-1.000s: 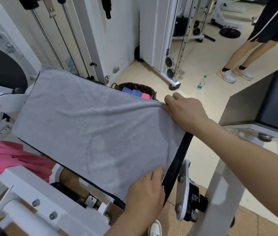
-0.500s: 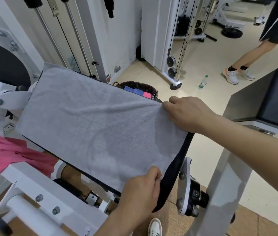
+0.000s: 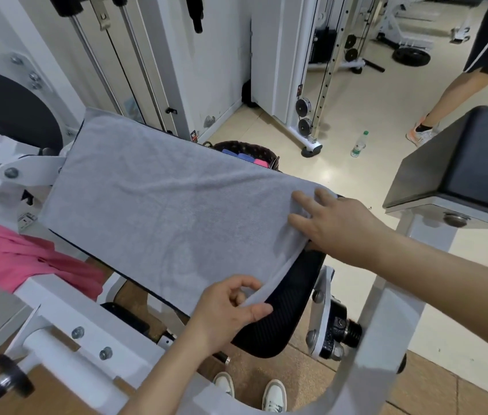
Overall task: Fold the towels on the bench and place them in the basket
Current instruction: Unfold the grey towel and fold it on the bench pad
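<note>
A grey towel [image 3: 162, 211] lies spread flat over the black bench pad [image 3: 278, 313]. My left hand [image 3: 230, 310] pinches the towel's near right corner between thumb and fingers. My right hand [image 3: 335, 226] rests on the far right end of the towel with fingers spread, thumb under its edge. A pink towel [image 3: 27, 262] lies crumpled on the white frame at the left. Behind the bench stands a dark woven basket [image 3: 254, 151] holding blue and pink folded towels; the grey towel hides most of it.
White machine frame [image 3: 66, 324] runs below the bench. A second black padded bench [image 3: 470, 166] stands at the right. A water bottle [image 3: 358, 144] stands on the floor, and another person's leg [image 3: 446, 97] is at the far right. My shoes [image 3: 272, 396] show below.
The right end of the towel has been drawn back onto the pad, exposing the black pad end. My right hand went from a closed grip to spread fingers; my left hand now pinches the corner.
</note>
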`<state>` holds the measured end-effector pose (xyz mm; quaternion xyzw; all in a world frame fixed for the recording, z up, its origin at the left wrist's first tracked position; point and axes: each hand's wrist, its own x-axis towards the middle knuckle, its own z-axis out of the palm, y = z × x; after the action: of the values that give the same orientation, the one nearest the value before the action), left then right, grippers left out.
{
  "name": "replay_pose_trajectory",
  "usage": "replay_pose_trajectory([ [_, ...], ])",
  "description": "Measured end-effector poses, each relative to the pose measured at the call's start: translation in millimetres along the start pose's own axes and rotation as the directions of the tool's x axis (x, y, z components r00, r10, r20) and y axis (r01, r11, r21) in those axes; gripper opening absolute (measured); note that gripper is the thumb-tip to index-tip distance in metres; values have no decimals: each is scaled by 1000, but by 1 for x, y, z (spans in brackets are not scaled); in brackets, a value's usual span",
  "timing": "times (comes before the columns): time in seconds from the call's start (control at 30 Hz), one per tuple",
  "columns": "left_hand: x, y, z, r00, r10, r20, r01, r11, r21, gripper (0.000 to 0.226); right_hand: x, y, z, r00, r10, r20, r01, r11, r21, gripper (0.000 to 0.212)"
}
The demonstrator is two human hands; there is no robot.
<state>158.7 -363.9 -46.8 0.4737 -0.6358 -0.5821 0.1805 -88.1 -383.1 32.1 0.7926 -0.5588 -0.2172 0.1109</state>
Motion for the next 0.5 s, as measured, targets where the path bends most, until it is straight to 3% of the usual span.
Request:
replay_pose_trajectory([
  [0.17, -16, -8, -23, 997, -23, -79, 30, 996, 82, 15, 12, 12, -13, 981, 115, -159, -96, 988, 120, 21],
  [0.27, -24, -11, -48, 990, -33, -139, 37, 999, 24, 7, 30, 18, -29, 928, 271, -255, -172, 920, 352, 18],
  [0.33, -27, -14, -68, 980, -23, -198, 21, 1000, -11, 18, 47, 19, -48, 907, 365, -210, -157, 755, 636, 21],
  [0.4, -30, -17, -94, 973, -25, -231, 13, 998, -56, 16, 69, 19, -68, 900, 417, -130, -113, 511, 852, 18],
  [0.5, -31, -23, -136, 968, 1, -252, -24, 996, -88, 5, 105, 14, -97, 904, 428, -10, -60, 149, 987, 12],
])
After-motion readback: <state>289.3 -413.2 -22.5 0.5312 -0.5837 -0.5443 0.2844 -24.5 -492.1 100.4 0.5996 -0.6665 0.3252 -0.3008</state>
